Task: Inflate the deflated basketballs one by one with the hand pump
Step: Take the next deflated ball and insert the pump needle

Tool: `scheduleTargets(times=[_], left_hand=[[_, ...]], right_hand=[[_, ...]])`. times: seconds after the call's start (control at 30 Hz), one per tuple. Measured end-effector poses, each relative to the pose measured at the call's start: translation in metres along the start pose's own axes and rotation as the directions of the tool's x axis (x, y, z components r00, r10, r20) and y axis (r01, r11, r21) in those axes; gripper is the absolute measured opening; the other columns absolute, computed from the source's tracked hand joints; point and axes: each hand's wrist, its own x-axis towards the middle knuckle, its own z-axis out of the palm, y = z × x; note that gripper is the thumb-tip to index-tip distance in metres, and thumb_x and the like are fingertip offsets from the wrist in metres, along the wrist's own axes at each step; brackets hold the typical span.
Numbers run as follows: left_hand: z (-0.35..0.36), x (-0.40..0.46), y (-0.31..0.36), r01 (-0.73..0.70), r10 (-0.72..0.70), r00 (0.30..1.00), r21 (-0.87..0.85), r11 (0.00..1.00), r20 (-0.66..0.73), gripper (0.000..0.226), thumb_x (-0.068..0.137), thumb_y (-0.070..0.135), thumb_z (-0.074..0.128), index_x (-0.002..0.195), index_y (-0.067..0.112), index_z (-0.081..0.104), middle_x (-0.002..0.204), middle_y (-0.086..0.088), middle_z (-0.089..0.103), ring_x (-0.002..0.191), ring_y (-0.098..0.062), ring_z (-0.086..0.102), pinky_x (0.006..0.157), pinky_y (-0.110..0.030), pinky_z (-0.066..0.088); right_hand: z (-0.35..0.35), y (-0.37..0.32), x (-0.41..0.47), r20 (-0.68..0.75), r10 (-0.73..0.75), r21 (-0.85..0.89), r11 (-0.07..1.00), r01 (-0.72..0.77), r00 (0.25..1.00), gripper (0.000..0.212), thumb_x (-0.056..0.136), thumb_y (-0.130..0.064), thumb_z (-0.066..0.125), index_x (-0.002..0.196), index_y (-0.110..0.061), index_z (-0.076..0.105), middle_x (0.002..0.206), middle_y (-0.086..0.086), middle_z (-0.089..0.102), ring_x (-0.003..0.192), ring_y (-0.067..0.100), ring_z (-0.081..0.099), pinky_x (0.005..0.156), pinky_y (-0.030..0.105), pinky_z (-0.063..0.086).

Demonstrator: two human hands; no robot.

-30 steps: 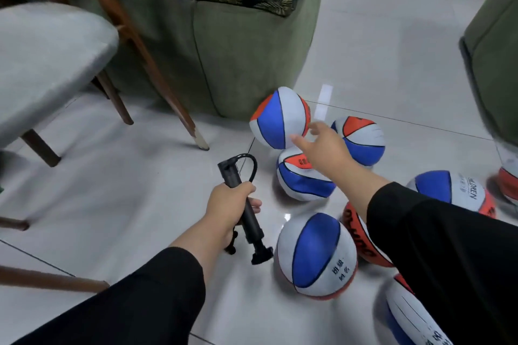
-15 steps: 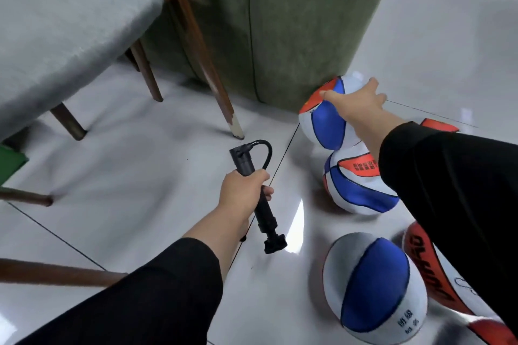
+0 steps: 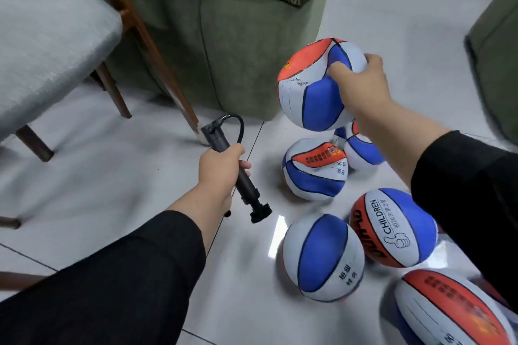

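Note:
My right hand (image 3: 361,87) grips a soft, dented red, white and blue basketball (image 3: 311,87) and holds it in the air above the others. My left hand (image 3: 220,169) is wrapped round the barrel of a black hand pump (image 3: 241,176), whose hose (image 3: 238,126) loops at the top and whose handle points down toward the floor. Several more basketballs lie on the tiles below: one with an orange band (image 3: 315,169), one mostly blue and white (image 3: 322,256), and one marked CHILDREN (image 3: 392,228).
A green sofa (image 3: 224,45) stands behind the balls, and a grey padded chair (image 3: 47,42) with wooden legs (image 3: 157,64) is at the left. Another green seat (image 3: 496,45) borders the right. Glossy white floor tiles (image 3: 98,176) stretch under my left arm.
My right hand reached the far ball, took hold of it and lifted it off the floor. My left hand kept the pump in about the same place.

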Motion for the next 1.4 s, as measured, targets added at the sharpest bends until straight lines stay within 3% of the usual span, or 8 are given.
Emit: scheduleTargets(times=[0.13, 0.27, 0.43, 0.53, 0.8, 1.0, 1.13, 1.4], left_hand=[[0.019, -0.041, 0.022, -0.037, 0.038, 0.998, -0.024, 0.999, 0.049, 0.014, 0.093, 0.016, 0.065, 0.099, 0.008, 0.055, 0.068, -0.008, 0.057, 0.06, -0.025, 0.055, 0.059, -0.033, 0.052], [0.037, -0.101, 0.048, -0.033, 0.038, 0.99, -0.037, 0.999, 0.138, 0.014, 0.09, 0.017, 0.069, 0.087, 0.01, 0.057, 0.066, -0.006, 0.057, 0.056, -0.022, 0.055, 0.063, -0.032, 0.052], [0.052, -0.186, 0.085, -0.094, 0.098, 0.96, -0.028, 0.995, 0.261, 0.012, 0.088, 0.013, 0.067, 0.079, 0.011, 0.059, 0.069, -0.003, 0.057, 0.059, -0.019, 0.056, 0.053, -0.024, 0.051], [0.049, -0.232, 0.105, -0.114, 0.101, 0.923, 0.015, 0.993, 0.371, 0.01, 0.087, 0.022, 0.07, 0.084, 0.017, 0.062, 0.073, 0.003, 0.062, 0.075, -0.021, 0.057, 0.064, -0.03, 0.052], [0.021, -0.304, 0.099, -0.107, 0.057, 0.789, 0.046, 0.993, 0.612, 0.025, 0.087, 0.028, 0.071, 0.065, 0.023, 0.06, 0.065, 0.007, 0.055, 0.064, -0.015, 0.046, 0.051, -0.026, 0.047], [0.019, -0.308, 0.097, -0.234, 0.124, 0.758, 0.091, 0.968, 0.641, 0.017, 0.087, 0.022, 0.075, 0.077, 0.02, 0.062, 0.076, -0.002, 0.059, 0.072, -0.022, 0.055, 0.079, -0.039, 0.045], [0.019, -0.297, 0.099, -0.278, 0.143, 0.75, 0.112, 0.954, 0.645, 0.022, 0.082, 0.022, 0.076, 0.063, 0.023, 0.064, 0.08, -0.002, 0.061, 0.08, -0.023, 0.054, 0.081, -0.037, 0.047], [0.029, -0.281, 0.095, -0.431, 0.316, 0.806, 0.13, 0.893, 0.501, 0.019, 0.075, 0.028, 0.074, 0.073, 0.017, 0.059, 0.07, -0.006, 0.052, 0.066, -0.021, 0.05, 0.071, -0.035, 0.042]], right_hand=[[-0.07, -0.005, -0.045, -0.041, -0.051, 0.046, 0.998, 0.053, 0.998, 0.061, 0.08, -0.04, 0.064, 0.137, -0.032, 0.045, 0.134, 0.0, 0.054, 0.111, 0.018, 0.061, 0.087, 0.037, 0.055], [-0.137, -0.011, -0.107, -0.087, -0.082, 0.088, 0.992, 0.09, 0.993, 0.052, 0.088, -0.028, 0.065, 0.137, -0.029, 0.047, 0.127, -0.004, 0.06, 0.099, 0.004, 0.062, 0.069, 0.023, 0.049], [-0.202, -0.016, -0.192, -0.147, -0.065, 0.121, 0.989, 0.083, 0.987, 0.046, 0.091, -0.025, 0.064, 0.135, -0.027, 0.05, 0.121, -0.008, 0.062, 0.1, 0.007, 0.061, 0.072, 0.024, 0.047], [-0.228, -0.019, -0.231, -0.133, -0.075, 0.123, 0.988, 0.091, 0.988, 0.042, 0.091, -0.023, 0.065, 0.131, -0.028, 0.052, 0.119, -0.009, 0.062, 0.104, 0.01, 0.06, 0.075, 0.028, 0.047], [-0.243, -0.025, -0.29, -0.049, -0.129, 0.174, 0.975, 0.136, 0.99, 0.041, 0.091, -0.017, 0.063, 0.129, -0.032, 0.057, 0.115, -0.012, 0.066, 0.096, 0.001, 0.062, 0.068, 0.023, 0.047], [-0.245, -0.023, -0.299, -0.017, -0.204, 0.102, 0.973, 0.205, 0.979, 0.046, 0.092, -0.018, 0.063, 0.132, -0.037, 0.049, 0.124, -0.009, 0.059, 0.105, 0.003, 0.059, 0.076, 0.026, 0.05], [-0.237, -0.02, -0.296, 0.054, -0.254, 0.019, 0.967, 0.254, 0.966, 0.048, 0.089, -0.026, 0.063, 0.129, -0.045, 0.045, 0.133, -0.007, 0.054, 0.117, 0.013, 0.057, 0.097, 0.044, 0.053], [-0.22, -0.022, -0.273, 0.096, -0.319, -0.057, 0.944, 0.325, 0.943, 0.056, 0.093, -0.019, 0.064, 0.141, -0.038, 0.041, 0.141, -0.01, 0.04, 0.123, 0.012, 0.05, 0.092, 0.028, 0.044]])
